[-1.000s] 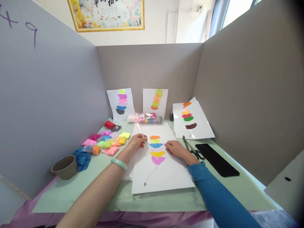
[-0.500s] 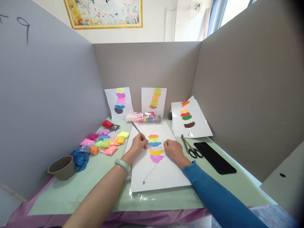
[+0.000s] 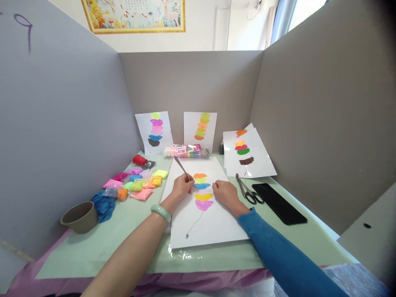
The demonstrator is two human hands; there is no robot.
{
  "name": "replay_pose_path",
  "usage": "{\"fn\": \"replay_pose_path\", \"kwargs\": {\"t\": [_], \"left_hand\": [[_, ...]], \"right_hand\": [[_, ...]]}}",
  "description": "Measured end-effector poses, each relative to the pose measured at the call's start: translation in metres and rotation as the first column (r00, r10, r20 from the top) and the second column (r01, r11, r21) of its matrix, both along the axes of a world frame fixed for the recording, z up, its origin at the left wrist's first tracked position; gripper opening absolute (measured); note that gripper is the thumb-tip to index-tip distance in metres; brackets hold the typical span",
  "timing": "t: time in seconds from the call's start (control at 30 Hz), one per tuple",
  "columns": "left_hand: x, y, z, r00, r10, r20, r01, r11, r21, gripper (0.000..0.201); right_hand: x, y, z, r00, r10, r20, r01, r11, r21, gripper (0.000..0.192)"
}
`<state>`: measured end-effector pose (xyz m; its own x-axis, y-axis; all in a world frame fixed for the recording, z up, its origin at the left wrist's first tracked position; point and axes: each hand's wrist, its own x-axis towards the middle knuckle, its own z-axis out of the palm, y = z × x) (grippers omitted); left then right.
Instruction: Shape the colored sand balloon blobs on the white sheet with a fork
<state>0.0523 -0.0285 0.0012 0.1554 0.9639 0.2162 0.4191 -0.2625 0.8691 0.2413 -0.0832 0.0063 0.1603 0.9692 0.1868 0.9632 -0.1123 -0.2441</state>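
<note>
A metal fork [image 3: 180, 164] is pinched in my left hand [image 3: 182, 186], its tines pointing down onto a white sheet [image 3: 188, 218]. On that sheet runs a stack of coloured bands: orange, yellow-green, blue, pale lilac, yellow and purple, with a thin drawn line curving down below. The tines touch or hover near the left ends of the blue band [image 3: 202, 186] and pale lilac band [image 3: 204, 191]; contact cannot be made out. My right hand [image 3: 225, 193] rests as a loose fist on the sheet, right of the bands. What its curled fingers hold, if anything, is hidden.
Packets of coloured clay [image 3: 139, 185], a blue cloth-like bundle [image 3: 104, 206] and a grey-brown pot [image 3: 80, 217] are at left. Scissors [image 3: 250, 193] and a black phone [image 3: 278, 203] lie at right. Behind are a clear bag [image 3: 187, 152] and banded picture sheets [image 3: 207, 128]. Grey panels [image 3: 192, 78] enclose the table.
The fork's tines have shifted slightly right and up. Both hands otherwise hold nearly the same pose; the whole view has moved slightly.
</note>
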Motion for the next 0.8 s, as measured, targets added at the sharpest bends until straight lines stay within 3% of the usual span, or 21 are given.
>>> {"fn": "replay_pose_path", "kwargs": {"t": [0.17,0.8], "left_hand": [[0.0042,-0.006,0.0052,1.0,-0.003,-0.027,0.002,1.0,-0.026,0.006],[0.0093,-0.0048,0.0008,0.999,-0.043,0.005,0.044,0.995,-0.089,0.012]], "right_hand": [[0.0004,0.0011,-0.001,1.0,0.005,-0.001,-0.005,1.0,0.005,0.04],[0.0,0.0004,0.0003,1.0,0.003,0.005,-0.003,1.0,-0.015,0.04]]}}
